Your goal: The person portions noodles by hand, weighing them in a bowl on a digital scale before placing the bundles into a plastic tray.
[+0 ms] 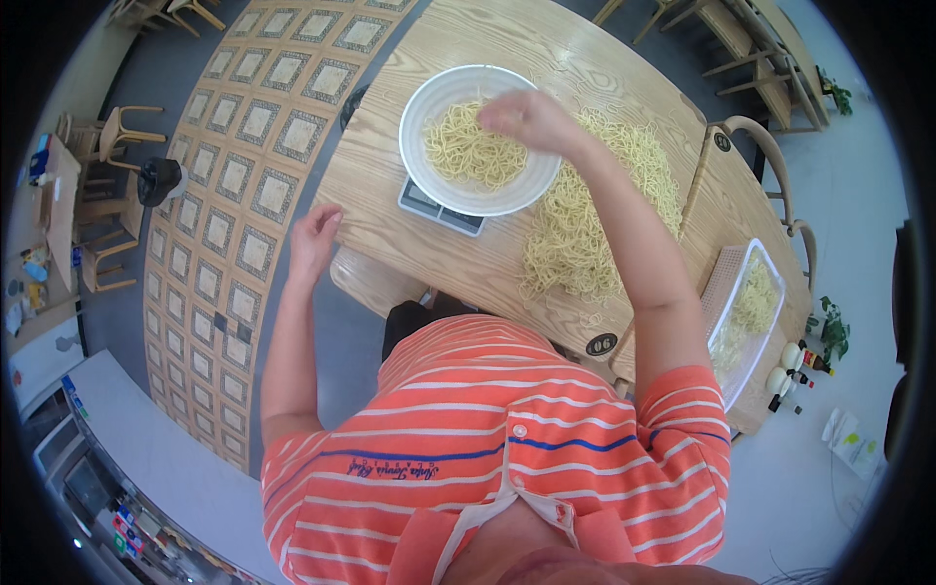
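A white bowl holding pale yellow noodles sits on a digital kitchen scale near the table's left side. Over the right part of the bowl is my right hand, its fingers curled and blurred by motion. Whether any noodles are between those fingers cannot be made out. A large loose heap of noodles lies directly on the wooden table to the right of the bowl, partly hidden by my right forearm. My left hand hangs loosely at the table's left edge, nothing visible in it.
On the adjoining table at right stands a white plastic basket with more noodles inside. Several bottles are beyond it. A wooden stool or bench seat is tucked by the near edge. Chairs stand across the tiled floor strip.
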The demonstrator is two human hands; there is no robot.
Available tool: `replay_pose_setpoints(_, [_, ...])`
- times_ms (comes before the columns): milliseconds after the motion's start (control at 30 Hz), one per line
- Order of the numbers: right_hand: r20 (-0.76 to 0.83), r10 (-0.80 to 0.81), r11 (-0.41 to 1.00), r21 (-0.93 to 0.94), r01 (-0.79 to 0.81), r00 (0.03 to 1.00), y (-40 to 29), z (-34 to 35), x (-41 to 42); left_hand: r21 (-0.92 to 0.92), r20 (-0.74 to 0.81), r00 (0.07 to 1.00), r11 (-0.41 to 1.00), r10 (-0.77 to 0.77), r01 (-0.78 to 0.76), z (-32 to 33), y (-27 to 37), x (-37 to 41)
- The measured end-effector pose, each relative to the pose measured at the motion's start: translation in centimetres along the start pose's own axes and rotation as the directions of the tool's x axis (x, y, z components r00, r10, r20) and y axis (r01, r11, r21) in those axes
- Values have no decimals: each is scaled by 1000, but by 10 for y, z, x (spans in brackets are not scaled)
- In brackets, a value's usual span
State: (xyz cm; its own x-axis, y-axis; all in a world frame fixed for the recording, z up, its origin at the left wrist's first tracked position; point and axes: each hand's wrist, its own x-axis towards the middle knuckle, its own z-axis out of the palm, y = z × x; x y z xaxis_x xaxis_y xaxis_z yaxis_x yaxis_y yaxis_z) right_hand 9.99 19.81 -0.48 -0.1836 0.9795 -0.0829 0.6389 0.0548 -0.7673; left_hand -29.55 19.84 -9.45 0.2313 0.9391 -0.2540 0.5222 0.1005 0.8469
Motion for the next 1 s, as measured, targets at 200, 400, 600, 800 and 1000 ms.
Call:
replay_pose_setpoints(200, [-352,-335,880,-449,157,874,-5,13,-79,109,15,993,987,114,-115,7,42,17])
replay_pose_setpoints(400, [-603,216,969,37,-243,768,41,58,-179,317,45,876,825,480,-469,43,108,74])
replay_pose_setpoints(600, [-577,357,933,262,-248,734,40,104,-222,545,230,865,677,446,-494,126,203,153])
replay_pose_setpoints(800, [-656,318,948,208,-241,685,45,112,-255,391,389,875,808,288,-440,168,213,197])
replay_pose_setpoints(1000, [-644,363,932,246,-267,673,47,107,-272,70,360,838,884,409,-462,178,175,228])
